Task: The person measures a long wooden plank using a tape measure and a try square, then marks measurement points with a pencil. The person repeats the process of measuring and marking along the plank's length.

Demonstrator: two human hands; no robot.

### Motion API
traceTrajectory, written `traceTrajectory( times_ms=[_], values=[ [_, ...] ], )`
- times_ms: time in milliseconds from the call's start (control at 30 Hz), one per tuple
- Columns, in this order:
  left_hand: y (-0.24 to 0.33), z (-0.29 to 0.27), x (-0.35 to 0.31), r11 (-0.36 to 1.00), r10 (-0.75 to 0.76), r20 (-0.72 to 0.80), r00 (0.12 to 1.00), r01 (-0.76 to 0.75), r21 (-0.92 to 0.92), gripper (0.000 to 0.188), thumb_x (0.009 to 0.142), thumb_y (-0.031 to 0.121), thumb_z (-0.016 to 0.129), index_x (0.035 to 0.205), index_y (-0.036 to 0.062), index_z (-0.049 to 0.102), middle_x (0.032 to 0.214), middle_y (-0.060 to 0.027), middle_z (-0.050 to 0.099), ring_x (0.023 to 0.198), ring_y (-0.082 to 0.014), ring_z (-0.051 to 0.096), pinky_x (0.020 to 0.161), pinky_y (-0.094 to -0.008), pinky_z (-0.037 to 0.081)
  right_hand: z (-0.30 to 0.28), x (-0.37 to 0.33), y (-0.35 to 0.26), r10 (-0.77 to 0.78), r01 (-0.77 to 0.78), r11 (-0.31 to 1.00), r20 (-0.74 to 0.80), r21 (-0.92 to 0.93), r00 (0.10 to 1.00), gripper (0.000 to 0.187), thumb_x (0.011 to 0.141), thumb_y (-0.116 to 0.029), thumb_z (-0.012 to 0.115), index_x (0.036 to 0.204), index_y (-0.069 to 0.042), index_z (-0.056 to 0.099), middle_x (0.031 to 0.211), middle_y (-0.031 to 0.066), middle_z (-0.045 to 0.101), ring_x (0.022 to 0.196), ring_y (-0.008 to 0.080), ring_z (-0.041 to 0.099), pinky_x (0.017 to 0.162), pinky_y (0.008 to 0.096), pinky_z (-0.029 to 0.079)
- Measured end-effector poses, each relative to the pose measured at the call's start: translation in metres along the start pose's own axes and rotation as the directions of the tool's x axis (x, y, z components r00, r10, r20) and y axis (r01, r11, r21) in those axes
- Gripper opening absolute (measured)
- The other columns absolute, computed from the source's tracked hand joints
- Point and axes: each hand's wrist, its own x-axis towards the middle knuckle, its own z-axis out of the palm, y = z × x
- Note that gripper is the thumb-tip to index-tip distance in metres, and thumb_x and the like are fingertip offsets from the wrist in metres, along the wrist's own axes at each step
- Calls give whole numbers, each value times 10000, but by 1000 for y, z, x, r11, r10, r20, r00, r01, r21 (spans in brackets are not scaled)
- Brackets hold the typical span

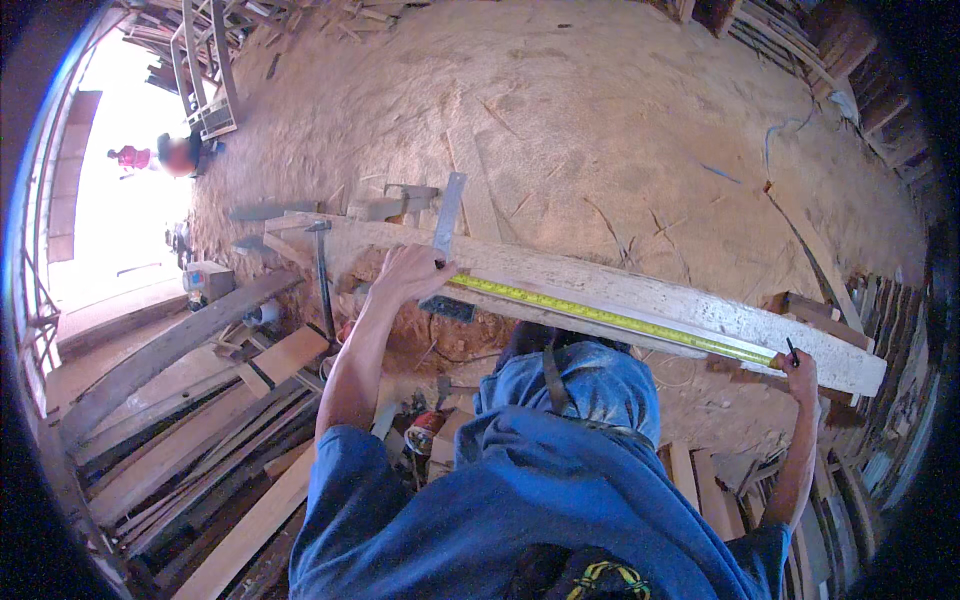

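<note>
A long pale wooden board (680, 298) lies across in front of me, running from the left to the right. Along its near side stretches a yellow tape measure (610, 318), pulled out between my hands. My left hand (408, 272) pinches the tape's left end against the board. A metal square (450, 212) sticks out beyond those fingers, its lower part hidden by them. At the far right, my right hand (800, 378) is closed on the tape's other end, with a thin dark pencil or pen (793, 350) upright between the fingers.
A hammer (323, 275) rests on the board's left part. A dark block (447, 308) sits beside my left wrist. Stacked planks (200, 450) fill the lower left, with more timber (880, 420) at the right. Another person (175, 155) is far off at the upper left. The ground is dusty.
</note>
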Motion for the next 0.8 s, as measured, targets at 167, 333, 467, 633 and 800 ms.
traceTrajectory(
  times_ms=[167,333,467,633,800],
  values=[
    [-8,5,5,999,-5,26,1000,4,40,579,937,577,515,1003,62,770,974,-237,733,1000,-404,694,1012,-542,451,-11,2,-21,107,-108,994,129,0,986,289,847,-249,779,836,4,640,815,196,666,783,337,646,753,447,498],
    [-14,4,12,993,33,16,999,-34,117,618,936,610,513,981,52,776,956,-224,737,993,-389,699,1033,-536,432,-5,2,-3,81,-86,995,110,49,991,266,840,-225,782,824,-3,638,788,168,658,765,298,645,746,424,499],
    [-7,-5,10,993,34,84,996,-43,110,631,929,618,520,970,45,779,953,-218,739,978,-381,706,996,-534,463,-4,-1,-1,77,-85,991,81,104,994,256,841,-219,775,814,-4,640,768,157,654,737,288,638,727,419,493],
    [-16,3,11,991,26,23,999,-29,131,561,910,598,555,986,95,791,943,-219,742,961,-381,712,955,-512,500,-8,-3,-18,32,-32,999,20,26,999,264,850,-236,763,798,-3,649,743,141,644,702,262,618,684,414,471],
    [-18,4,11,994,74,-5,997,-74,87,543,898,591,581,992,100,794,938,-218,744,951,-379,717,944,-505,512,-7,-4,-11,-7,4,998,38,56,999,299,857,-271,770,788,-7,648,714,130,626,678,257,600,666,407,459]
  ],
)
